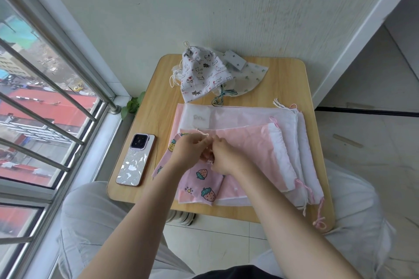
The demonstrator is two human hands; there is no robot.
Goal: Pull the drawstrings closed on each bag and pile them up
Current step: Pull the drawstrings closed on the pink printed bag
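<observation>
- Two hands meet over the strawberry-print bag (199, 179), which lies at the table's (283, 79) near edge, left of centre, on top of a flat stack.
- Left hand (189, 153) and right hand (223, 157): fingers of both are curled in, pinching the pale drawstring (203, 133) at the bag's mouth. I read this as the cinching step on this bag, barely begun.
- Closed pile (204, 75) sits at the far edge: a cat-print bag on top, a leaf-print one under it, cords trailing.
- Flat stack of pink and white bags (249, 133) covers the middle and right of the table, mouths toward the right edge, not yet drawn.
- Risk: pulling one cord end only could slide it out of the channel, or bunch the mouth unevenly.
- Risk: lifting the strawberry bag may drag the pink sheet beneath it and skew the stack.
- Risk: pink cords (319, 222) hang over the near right corner; a snag from a knee or sleeve could pull the stack off.
- Risk: phone (136, 159) lies near the left edge, close to my left forearm's sweep; a nudge could send it over.
- Surface: small wood-grain table with rounded corners, pushed against a pale wall.
- Room: barred window on the left with red rooftops below, tiled floor, green leaf at the sill.
</observation>
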